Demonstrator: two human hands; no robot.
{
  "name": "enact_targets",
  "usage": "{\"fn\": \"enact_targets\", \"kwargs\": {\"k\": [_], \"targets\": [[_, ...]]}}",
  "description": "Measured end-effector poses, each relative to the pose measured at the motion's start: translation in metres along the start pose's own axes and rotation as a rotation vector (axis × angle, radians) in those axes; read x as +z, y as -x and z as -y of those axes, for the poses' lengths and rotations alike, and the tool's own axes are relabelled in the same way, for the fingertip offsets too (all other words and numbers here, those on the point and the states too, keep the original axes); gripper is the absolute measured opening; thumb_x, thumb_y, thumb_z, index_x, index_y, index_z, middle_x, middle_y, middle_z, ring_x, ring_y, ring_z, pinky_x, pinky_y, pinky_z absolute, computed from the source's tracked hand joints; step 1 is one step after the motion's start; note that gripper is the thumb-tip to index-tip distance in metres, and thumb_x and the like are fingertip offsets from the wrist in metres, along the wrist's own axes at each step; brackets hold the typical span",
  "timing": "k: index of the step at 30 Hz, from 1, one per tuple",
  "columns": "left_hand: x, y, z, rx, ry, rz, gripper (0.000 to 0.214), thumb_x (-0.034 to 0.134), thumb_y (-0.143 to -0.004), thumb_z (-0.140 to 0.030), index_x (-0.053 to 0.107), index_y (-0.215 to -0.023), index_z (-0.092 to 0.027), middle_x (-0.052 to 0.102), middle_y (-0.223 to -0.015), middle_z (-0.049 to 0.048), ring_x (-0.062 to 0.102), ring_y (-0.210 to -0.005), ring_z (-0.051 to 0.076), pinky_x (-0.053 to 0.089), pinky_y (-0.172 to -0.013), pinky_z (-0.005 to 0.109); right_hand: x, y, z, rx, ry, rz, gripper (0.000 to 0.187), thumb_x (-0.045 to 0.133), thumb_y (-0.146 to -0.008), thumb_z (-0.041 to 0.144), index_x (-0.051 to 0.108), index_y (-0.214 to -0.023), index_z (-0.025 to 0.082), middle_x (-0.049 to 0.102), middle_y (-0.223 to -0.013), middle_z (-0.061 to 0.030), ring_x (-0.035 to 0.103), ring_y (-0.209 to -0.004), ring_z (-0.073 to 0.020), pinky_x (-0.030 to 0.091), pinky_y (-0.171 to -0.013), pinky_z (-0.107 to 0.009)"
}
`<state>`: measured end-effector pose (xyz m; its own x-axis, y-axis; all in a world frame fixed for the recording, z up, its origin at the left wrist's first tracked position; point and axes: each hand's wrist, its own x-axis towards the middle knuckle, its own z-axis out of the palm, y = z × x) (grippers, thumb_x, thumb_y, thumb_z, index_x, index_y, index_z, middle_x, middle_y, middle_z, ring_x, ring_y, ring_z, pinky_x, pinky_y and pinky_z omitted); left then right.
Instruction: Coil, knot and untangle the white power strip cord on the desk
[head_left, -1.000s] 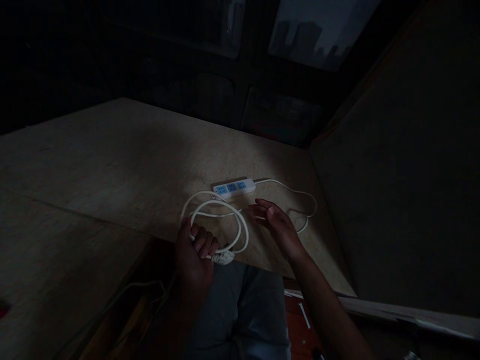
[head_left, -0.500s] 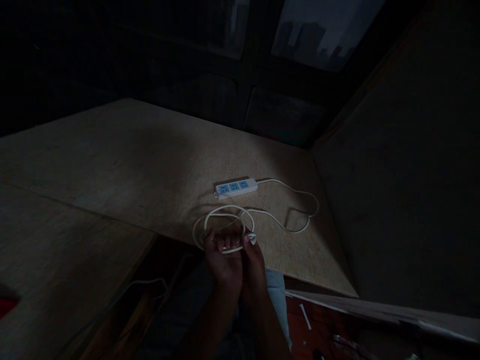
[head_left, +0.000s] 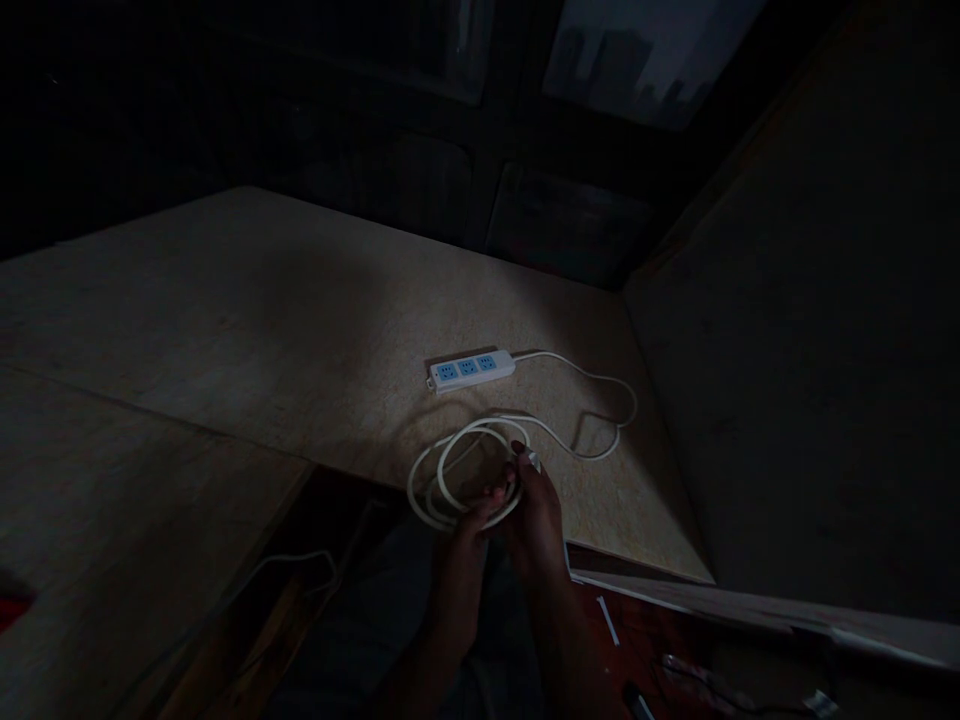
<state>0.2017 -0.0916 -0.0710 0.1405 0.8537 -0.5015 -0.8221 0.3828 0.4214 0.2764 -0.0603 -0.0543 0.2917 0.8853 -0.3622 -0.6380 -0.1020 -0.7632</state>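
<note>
At near edge of bench (head_left: 262, 330) we hold coiled white cable (head_left: 447, 470) in both hands. Left hand (head_left: 466, 545): fingers curled round loops. Right hand (head_left: 537, 512): fingers pinching plug end (head_left: 532, 460). Power strip (head_left: 471, 368), three blue sockets, lies further in; its cord loops toward right edge.

We see a pale speckled tabletop (head_left: 225, 300), a dim window (head_left: 645, 50) beyond it, a board wall (head_left: 810, 350) at right, and a thin cable (head_left: 300, 557) hanging under the table edge.
</note>
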Motion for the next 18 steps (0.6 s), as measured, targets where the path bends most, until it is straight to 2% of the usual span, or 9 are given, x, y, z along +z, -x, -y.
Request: {"fn": "enact_targets", "kwargs": {"k": [3,6,8,11,15,18], "targets": [[0.005,0.001,-0.013,-0.018,0.036,-0.033,0.005,0.070,-0.073,-0.018,0.073,-0.075,-0.015,0.076,-0.083,0.0065,0.072,-0.089,0.025,0.054,-0.088,0.038,-0.002,0.001,0.007,-0.022,0.008,0.009,0.037,0.076,-0.074,0.043,0.061,-0.101,0.023,0.049,-0.066,0.0077,0.043,-0.048,-0.0071,0.043,-0.046,-0.022],[0.001,-0.005,-0.032,-0.102,0.095,-0.084,0.013,0.061,-0.081,-0.020,0.073,-0.079,-0.015,0.076,-0.081,0.0068,0.072,-0.082,0.022,0.056,-0.086,0.038,-0.007,0.002,0.014,-0.021,-0.029,0.051,0.038,0.077,-0.075,0.042,0.062,-0.103,0.023,0.044,-0.065,0.0089,0.034,-0.044,-0.0034,0.036,-0.041,-0.017],[-0.004,-0.009,-0.046,-0.206,0.118,-0.049,0.022,0.054,-0.087,-0.024,0.073,-0.085,-0.013,0.076,-0.086,0.0100,0.072,-0.083,0.022,0.057,-0.083,0.037,-0.011,0.001,0.018,0.014,-0.047,0.095,0.037,0.078,-0.076,0.041,0.062,-0.103,0.023,0.043,-0.066,0.0092,0.029,-0.043,-0.0014,0.031,-0.039,-0.014],[-0.011,-0.013,-0.059,-0.343,0.153,0.066,0.037,0.045,-0.093,-0.034,0.072,-0.093,-0.010,0.076,-0.090,0.0133,0.072,-0.077,0.021,0.057,-0.075,0.034,-0.017,-0.001,0.023,0.079,-0.040,0.156,0.037,0.077,-0.077,0.042,0.061,-0.103,0.022,0.043,-0.067,0.0090,0.025,-0.042,0.0000,0.026,-0.036,-0.011],[-0.019,-0.014,-0.060,-0.423,0.186,0.157,0.037,0.043,-0.094,-0.039,0.071,-0.101,-0.016,0.075,-0.087,0.0091,0.068,-0.065,0.016,0.054,-0.064,0.029,-0.024,-0.006,0.026,0.192,0.021,0.232,0.037,0.078,-0.076,0.045,0.059,-0.097,0.020,0.044,-0.065,0.0090,0.023,-0.041,0.0001,0.023,-0.033,-0.010],[-0.021,-0.014,-0.052,-0.441,0.187,0.183,0.036,0.048,-0.092,-0.040,0.069,-0.105,-0.013,0.072,-0.079,0.0078,0.061,-0.053,0.014,0.049,-0.055,0.028,-0.029,-0.010,0.031,0.252,0.137,0.307,0.038,0.075,-0.077,0.051,0.055,-0.082,0.018,0.042,-0.058,0.0098,0.021,-0.037,0.0000,0.023,-0.030,-0.012]]}}
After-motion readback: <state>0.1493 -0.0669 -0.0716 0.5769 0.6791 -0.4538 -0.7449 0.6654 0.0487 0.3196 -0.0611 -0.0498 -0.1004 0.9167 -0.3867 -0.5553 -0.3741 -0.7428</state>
